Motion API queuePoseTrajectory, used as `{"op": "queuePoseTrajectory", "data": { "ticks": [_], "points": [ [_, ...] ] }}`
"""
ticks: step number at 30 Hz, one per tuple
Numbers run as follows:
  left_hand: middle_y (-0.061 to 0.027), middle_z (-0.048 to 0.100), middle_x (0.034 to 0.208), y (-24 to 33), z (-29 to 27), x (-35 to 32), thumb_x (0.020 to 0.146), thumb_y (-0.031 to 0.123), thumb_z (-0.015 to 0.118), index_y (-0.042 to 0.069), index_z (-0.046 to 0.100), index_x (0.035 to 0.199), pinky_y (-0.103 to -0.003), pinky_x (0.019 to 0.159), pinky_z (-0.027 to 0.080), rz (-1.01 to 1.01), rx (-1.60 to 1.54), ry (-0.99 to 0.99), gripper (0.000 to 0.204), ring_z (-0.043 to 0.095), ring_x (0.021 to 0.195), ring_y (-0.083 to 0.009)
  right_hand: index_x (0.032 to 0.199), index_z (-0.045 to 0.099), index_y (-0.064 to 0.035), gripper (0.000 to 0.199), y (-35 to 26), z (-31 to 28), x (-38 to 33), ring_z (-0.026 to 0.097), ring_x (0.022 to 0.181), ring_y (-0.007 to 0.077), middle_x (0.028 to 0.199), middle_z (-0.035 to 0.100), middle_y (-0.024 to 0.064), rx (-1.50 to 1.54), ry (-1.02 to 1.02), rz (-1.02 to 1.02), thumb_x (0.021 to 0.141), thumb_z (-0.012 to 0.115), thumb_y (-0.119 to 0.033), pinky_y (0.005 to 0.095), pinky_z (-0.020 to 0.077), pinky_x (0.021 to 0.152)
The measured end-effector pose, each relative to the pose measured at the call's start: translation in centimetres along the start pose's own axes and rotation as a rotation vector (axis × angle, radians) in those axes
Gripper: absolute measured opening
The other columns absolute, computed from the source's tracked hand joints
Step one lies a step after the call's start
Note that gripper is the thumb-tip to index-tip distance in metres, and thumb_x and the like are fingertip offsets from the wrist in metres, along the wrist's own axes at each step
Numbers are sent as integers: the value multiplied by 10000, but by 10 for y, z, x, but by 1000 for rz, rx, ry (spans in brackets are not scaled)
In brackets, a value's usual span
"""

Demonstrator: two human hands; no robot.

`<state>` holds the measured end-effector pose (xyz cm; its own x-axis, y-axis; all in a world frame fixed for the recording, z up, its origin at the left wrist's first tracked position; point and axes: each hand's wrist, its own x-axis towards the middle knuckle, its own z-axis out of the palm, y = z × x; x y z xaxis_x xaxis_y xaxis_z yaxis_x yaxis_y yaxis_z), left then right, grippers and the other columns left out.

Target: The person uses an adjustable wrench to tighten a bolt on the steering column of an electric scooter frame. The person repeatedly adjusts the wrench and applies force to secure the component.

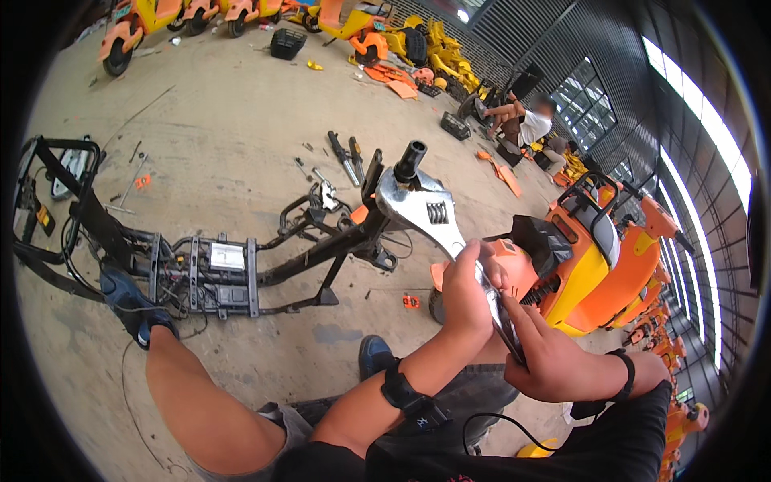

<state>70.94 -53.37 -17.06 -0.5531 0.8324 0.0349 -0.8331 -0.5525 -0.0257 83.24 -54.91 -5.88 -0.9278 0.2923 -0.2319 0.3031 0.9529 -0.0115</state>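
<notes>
A large silver adjustable wrench (434,217) has its jaws around the base of the black steering tube (412,161) on a stripped black scooter frame (309,261). My left hand (468,289) is wrapped round the upper part of the wrench's handle. Closer to the handle's end, my right hand (550,349) is closed on the same wrench. My left shoe (124,297) rests against the frame's rear part, beside wiring and a silver box (227,256) fixed between the crossbars. The fingers hide part of the handle.
Loose shock absorbers (345,159) and small parts lie on the concrete beyond the frame. An orange and yellow scooter (598,273) stands close on my right. Further off are black crates (287,43), piled yellow panels (442,56) and a seated person (530,124).
</notes>
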Motion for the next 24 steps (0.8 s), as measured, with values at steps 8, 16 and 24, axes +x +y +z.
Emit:
{"op": "queuePoseTrajectory", "data": {
  "ticks": [8,16,24],
  "points": [
    [-25,440,605,3,8,-6,1000,228,469,53,476,818,-278,592,398,71,45,80,253,467,583,-141,1404,351,144,731,-10,36,-20,565,1103,477,1346,440,352,-385,247,-53,740,617,-8,461,508,918],
    [-9,438,609,2,8,-5,1004,240,469,71,460,841,-264,519,394,91,15,68,235,464,577,-122,1450,375,45,759,-31,55,-12,637,921,368,1187,548,238,-492,392,221,783,706,-105,401,549,702],
    [-35,511,645,4,1,1,1033,309,398,45,491,856,-266,539,422,122,228,31,331,494,573,-122,1490,362,-2,704,-12,52,-16,570,666,304,904,505,160,-505,352,148,855,655,-88,394,482,538]
  ]
}}
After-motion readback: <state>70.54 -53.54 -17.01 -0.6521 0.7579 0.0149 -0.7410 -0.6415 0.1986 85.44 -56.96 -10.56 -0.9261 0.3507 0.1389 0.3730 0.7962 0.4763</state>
